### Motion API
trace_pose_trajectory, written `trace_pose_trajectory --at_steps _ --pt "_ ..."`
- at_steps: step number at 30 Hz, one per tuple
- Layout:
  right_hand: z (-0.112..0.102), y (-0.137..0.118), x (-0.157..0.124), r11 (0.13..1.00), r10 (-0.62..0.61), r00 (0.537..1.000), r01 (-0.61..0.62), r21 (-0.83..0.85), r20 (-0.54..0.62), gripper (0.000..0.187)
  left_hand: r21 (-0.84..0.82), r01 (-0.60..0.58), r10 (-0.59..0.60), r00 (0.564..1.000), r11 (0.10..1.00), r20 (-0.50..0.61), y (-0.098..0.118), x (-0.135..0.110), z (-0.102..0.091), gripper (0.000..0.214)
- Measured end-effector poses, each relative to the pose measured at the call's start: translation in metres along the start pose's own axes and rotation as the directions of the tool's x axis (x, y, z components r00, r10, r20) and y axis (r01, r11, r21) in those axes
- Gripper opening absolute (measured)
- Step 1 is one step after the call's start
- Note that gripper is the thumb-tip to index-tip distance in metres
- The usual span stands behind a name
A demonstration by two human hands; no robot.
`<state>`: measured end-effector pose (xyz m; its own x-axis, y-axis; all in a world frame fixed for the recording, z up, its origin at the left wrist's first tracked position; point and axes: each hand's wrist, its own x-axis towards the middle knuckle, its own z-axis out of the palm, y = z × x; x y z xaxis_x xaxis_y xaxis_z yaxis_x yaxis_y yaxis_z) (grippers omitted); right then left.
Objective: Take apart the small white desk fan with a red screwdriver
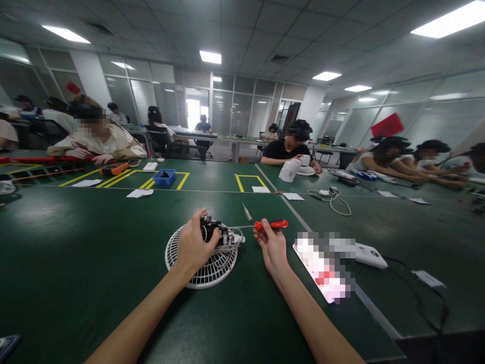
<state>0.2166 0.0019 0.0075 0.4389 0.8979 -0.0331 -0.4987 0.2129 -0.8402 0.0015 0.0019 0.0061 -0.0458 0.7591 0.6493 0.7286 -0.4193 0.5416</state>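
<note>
My left hand [194,245] is closed around a small black motor part [214,230] that sits on top of a white round fan grille [206,263] lying flat on the green table [113,242]. White wires hang off the part's right side. My right hand [271,243] grips a red-handled screwdriver [271,224], held level, with its thin shaft pointing left toward the motor part. A second small screwdriver [247,212] lies loose on the table just beyond.
A white flat device [370,255] with a cable lies to my right beside a blurred sheet. Farther off are a blue tray [164,177], paper slips, a white cable coil [333,198] and a white fan body [290,170]. Several people sit around the tables.
</note>
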Motion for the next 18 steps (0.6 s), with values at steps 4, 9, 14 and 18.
trace_pose_trajectory --at_steps 4,9,14,18 --pt "0.0002 0.0004 0.0002 1.0 0.013 1.0 -0.013 0.004 -0.026 0.06 -0.036 0.064 -0.064 0.998 0.997 -0.004 0.0018 0.0005 -0.0025 0.049" --pt "0.0001 0.0001 0.0003 1.0 0.018 0.999 -0.018 0.007 -0.048 0.056 -0.07 0.065 -0.066 0.998 0.995 -0.022 -0.0006 0.0005 -0.0026 0.051" --pt "0.0006 0.0014 0.0006 1.0 0.023 0.998 -0.023 0.005 -0.061 0.052 -0.09 0.072 -0.074 0.997 0.993 -0.019 -0.0024 0.001 -0.0021 0.051" --pt "0.0006 0.0025 0.0003 1.0 0.024 0.998 -0.024 0.006 -0.053 0.054 -0.105 0.078 -0.08 0.997 0.991 -0.012 -0.0024 0.0013 -0.0021 0.051"
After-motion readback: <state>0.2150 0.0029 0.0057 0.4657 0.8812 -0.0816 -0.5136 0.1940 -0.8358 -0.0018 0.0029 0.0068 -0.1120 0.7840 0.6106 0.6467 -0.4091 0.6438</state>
